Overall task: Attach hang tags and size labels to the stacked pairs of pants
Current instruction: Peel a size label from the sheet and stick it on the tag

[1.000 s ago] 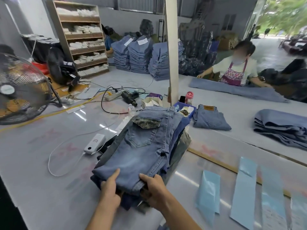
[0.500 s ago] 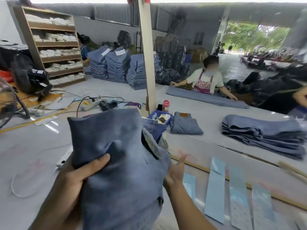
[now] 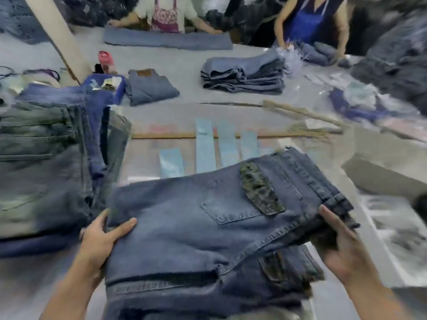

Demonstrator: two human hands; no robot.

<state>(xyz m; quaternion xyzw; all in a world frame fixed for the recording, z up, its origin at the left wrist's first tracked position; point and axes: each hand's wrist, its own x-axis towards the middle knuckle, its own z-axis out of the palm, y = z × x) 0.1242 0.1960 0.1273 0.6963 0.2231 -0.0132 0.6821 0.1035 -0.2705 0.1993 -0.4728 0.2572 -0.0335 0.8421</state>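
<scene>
A folded pair of jeans (image 3: 208,227) is gripped at both ends by the left hand (image 3: 104,236) and the right hand (image 3: 342,248), while the blue size labels (image 3: 205,146) at 12 o'clock are not yet attached, so most tagging seems left.

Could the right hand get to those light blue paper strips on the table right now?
Probably not yet. The right hand grips the waistband end of the folded jeans, which lie between it and the blue strips. Once it lets go, nothing else blocks the way over the jeans.

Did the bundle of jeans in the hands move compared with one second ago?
Yes. The jeans bundle left the stack and went rightward, now held before the blue paper strips.
</scene>
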